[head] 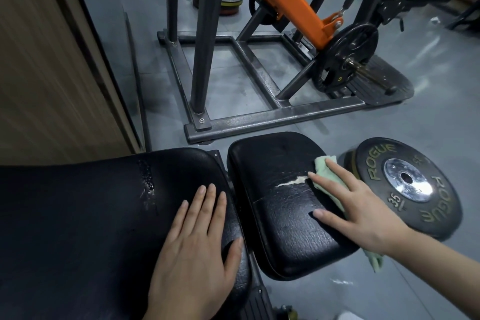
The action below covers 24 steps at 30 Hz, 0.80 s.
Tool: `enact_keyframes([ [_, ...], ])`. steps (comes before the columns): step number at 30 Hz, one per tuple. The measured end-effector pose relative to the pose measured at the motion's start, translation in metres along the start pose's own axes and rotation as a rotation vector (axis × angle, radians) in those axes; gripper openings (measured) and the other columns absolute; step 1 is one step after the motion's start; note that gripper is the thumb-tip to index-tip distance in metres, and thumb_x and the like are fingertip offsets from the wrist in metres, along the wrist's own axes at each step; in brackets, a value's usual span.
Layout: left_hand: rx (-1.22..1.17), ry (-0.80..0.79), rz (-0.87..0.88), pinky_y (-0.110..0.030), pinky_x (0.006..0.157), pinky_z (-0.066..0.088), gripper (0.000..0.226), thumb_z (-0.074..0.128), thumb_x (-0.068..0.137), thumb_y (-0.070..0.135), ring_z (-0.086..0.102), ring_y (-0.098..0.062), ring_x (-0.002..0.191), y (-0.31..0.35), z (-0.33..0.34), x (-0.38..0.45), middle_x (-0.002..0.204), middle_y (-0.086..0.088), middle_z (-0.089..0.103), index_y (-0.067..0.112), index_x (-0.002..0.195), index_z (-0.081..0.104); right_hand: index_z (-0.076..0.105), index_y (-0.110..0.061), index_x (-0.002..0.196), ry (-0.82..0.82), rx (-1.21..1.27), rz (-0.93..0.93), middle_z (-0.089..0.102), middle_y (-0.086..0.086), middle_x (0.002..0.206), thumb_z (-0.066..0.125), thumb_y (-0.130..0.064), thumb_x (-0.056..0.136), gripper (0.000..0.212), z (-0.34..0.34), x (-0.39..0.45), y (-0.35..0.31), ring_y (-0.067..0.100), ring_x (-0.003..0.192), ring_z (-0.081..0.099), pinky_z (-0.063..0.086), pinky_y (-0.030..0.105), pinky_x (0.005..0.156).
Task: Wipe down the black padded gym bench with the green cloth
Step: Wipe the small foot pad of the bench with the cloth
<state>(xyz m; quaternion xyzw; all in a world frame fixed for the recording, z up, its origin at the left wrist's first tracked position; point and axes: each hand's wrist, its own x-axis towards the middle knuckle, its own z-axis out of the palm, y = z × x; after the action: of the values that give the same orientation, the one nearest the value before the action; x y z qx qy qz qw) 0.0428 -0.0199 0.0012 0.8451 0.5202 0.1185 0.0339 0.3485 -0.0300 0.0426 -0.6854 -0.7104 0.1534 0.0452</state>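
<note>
Right grip [355,202] presses the green cloth [326,176] flat, fingers spread, mid-wipe on the desk's small pad [280,189]; large pad [91,202] apparently left.

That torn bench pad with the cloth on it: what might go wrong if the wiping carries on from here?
The green cloth sits right beside the pale tear in the seat pad; the right hand could snag the cloth there and perhaps widen the rip. The left hand rests flat on the back pad near the gap between pads, where its fingers might slip in. The cloth's tail dangles off the pad's edge and could catch.
</note>
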Motion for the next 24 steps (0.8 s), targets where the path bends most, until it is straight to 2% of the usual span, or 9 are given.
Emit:
enact_keyframes([
  [3,-0.002,-0.017,-0.005,-0.041,0.111,0.021,0.066,0.026,0.097,0.05,0.034,-0.023,0.142,0.0,0.0,-0.001,0.151,-0.011,0.039,0.005,0.142,0.046,0.006,-0.075,0.131,-0.039,-0.068,0.012,-0.004,-0.019,0.159,0.021,-0.093,0.068,0.068,-0.003,0.007,-0.003,0.024,0.139,0.027,0.029,0.038,0.112],
  [7,-0.009,-0.046,-0.016,-0.042,0.11,0.022,0.07,0.013,0.1,0.053,0.032,-0.023,0.143,0.0,0.0,-0.002,0.152,-0.011,0.037,0.006,0.143,0.044,0.01,-0.067,0.138,-0.047,-0.074,0.028,-0.004,-0.017,0.16,0.024,-0.09,0.073,0.071,-0.007,0.022,-0.005,0.027,0.139,0.026,0.025,0.039,0.114],
  [11,0.008,-0.012,-0.003,-0.042,0.109,0.023,0.067,0.031,0.095,0.05,0.034,-0.024,0.141,-0.001,0.0,-0.001,0.151,-0.011,0.039,0.005,0.142,0.046,0.017,-0.06,0.143,-0.043,-0.053,0.061,-0.001,-0.012,0.161,0.033,-0.082,0.072,0.076,-0.008,0.044,-0.005,0.033,0.137,0.03,0.024,0.039,0.113],
  [14,0.013,-0.011,0.003,-0.042,0.11,0.023,0.068,0.035,0.092,0.05,0.034,-0.024,0.141,-0.001,0.0,-0.001,0.151,-0.011,0.039,0.005,0.142,0.046,0.026,-0.059,0.141,-0.008,0.021,0.053,0.006,-0.01,0.161,0.038,-0.081,0.073,0.073,-0.009,0.052,-0.002,0.032,0.138,0.032,0.025,0.041,0.115],
  [17,0.017,-0.026,0.004,-0.041,0.11,0.022,0.068,0.034,0.092,0.051,0.033,-0.023,0.142,-0.001,0.0,0.0,0.151,-0.011,0.039,0.006,0.142,0.046,0.031,-0.06,0.138,0.026,0.1,0.039,0.01,-0.01,0.161,0.044,-0.077,0.074,0.067,-0.007,0.047,0.001,0.028,0.141,0.03,0.025,0.04,0.116],
  [20,0.014,-0.035,0.003,-0.041,0.11,0.022,0.068,0.033,0.093,0.051,0.033,-0.023,0.142,0.0,-0.001,-0.001,0.151,-0.011,0.039,0.006,0.142,0.046,0.029,-0.068,0.132,0.055,0.141,0.031,0.009,-0.013,0.16,0.042,-0.081,0.077,0.058,-0.002,0.027,0.003,0.022,0.143,0.027,0.025,0.041,0.116],
  [24,0.005,-0.049,-0.006,-0.041,0.111,0.022,0.067,0.025,0.098,0.051,0.033,-0.022,0.142,0.0,-0.002,0.0,0.152,-0.011,0.038,0.006,0.142,0.046,0.031,-0.064,0.136,0.131,0.207,0.011,0.008,-0.022,0.159,0.044,-0.085,0.073,0.068,0.013,-0.012,0.007,0.0,0.143,0.018,0.022,0.029,0.113],
])
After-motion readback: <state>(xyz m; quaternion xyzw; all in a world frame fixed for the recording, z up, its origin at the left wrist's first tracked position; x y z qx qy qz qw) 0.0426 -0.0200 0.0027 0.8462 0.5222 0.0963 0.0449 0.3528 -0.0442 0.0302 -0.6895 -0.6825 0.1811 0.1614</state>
